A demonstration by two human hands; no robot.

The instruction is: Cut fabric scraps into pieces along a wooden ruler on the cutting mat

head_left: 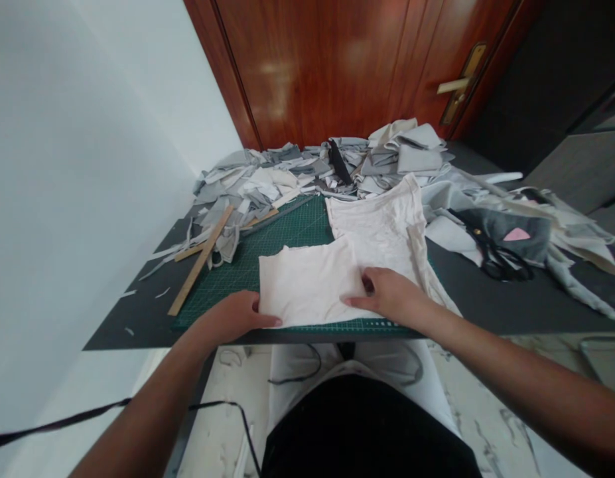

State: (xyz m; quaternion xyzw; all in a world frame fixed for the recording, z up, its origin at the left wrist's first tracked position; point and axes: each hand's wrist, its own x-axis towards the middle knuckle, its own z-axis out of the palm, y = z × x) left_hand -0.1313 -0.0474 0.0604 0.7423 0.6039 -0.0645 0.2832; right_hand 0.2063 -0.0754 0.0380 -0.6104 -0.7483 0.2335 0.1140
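Note:
A cream-white piece of cloth (307,282) lies partly folded on the green cutting mat (287,229), close to the table's front edge. My left hand (240,312) grips its lower left corner, thumb on top and fingers at the side edge. On the right part of the cloth, my right hand (389,292) has its thumb and curled fingers closed on the fabric near the fold; the fingertips are partly hidden. Beyond that hand, a wrinkled part of the cloth (381,216) spreads back and to the right.
Wooden strips (200,262) lie at the mat's left. Fabric scraps (272,179) heap up along the back. Black-handled scissors (501,259) rest at the right, beside a dark grey cloth (519,226) with a pink patch. A white wall (113,133) borders the left, a wooden door (327,73) the back.

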